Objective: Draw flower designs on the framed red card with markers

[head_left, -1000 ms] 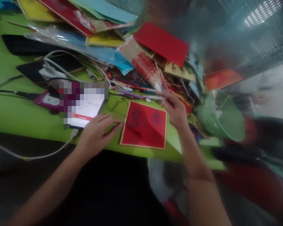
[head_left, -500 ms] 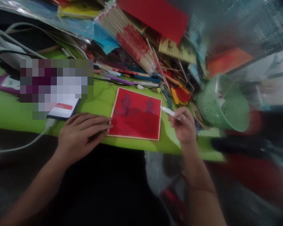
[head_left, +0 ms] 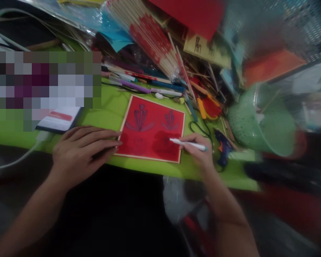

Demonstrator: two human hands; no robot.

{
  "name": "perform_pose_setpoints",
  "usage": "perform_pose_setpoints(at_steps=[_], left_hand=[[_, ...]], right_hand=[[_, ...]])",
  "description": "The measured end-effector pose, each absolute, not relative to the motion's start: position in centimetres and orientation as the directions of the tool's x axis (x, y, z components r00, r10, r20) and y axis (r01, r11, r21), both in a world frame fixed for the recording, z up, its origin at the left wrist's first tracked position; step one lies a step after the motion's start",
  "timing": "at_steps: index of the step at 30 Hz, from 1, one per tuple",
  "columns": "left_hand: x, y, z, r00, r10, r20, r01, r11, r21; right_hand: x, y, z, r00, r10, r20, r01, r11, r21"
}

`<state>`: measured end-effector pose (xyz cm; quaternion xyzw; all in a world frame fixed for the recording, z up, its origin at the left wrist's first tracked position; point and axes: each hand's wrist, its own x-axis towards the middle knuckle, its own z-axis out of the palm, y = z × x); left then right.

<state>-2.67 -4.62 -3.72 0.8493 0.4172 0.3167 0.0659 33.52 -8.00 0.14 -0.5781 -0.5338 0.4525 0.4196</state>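
Note:
A red panel (head_left: pixel 149 137) with a thin pale wooden border lies on the green table, bearing dark plant-like drawings: two bolder ones in its upper half, fainter marks below. My left hand (head_left: pixel 82 148) rests at its left edge, fingers stretched out and fingertips touching the border. Between thumb and fingers, my right hand (head_left: pixel 200 151) holds a white marker (head_left: pixel 189 143) with a teal end. The marker's tip is over the lower right drawing; whether it touches the surface I cannot tell. A hot glue gun (head_left: pixel 223 148) lies just right of my right hand.
Pens (head_left: pixel 135 85), orange-handled scissors (head_left: pixel 202 107) and a bundle of sticks (head_left: pixel 147 39) crowd the table behind the panel. A green basket (head_left: pixel 262 121) stands at right. A plugged-in phone (head_left: pixel 61 119), partly pixelated, lies at left. The green table's front edge (head_left: pixel 149 169) is close.
My right hand has moved left and down with the marker, from beside the panel's right edge to over its lower right part. My left hand stays at the left border; the view has shifted slightly.

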Motion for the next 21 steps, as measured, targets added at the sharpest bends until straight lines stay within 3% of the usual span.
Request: perform_pose_setpoints(at_steps=[3,21], left_hand=[[-2.7,-4.64,-3.83,0.428,0.766,0.479,0.67,-0.625,0.401],[-2.58,-4.56,-3.69,0.426,0.767,0.48,0.672,-0.624,0.4]], right_hand=[[33.02,-8.43,0.35,0.039,0.999,-0.025,0.329,-0.036,-0.944],[33.33,-8.68,-0.04,0.031,1.0,-0.003,0.438,-0.016,-0.899]])
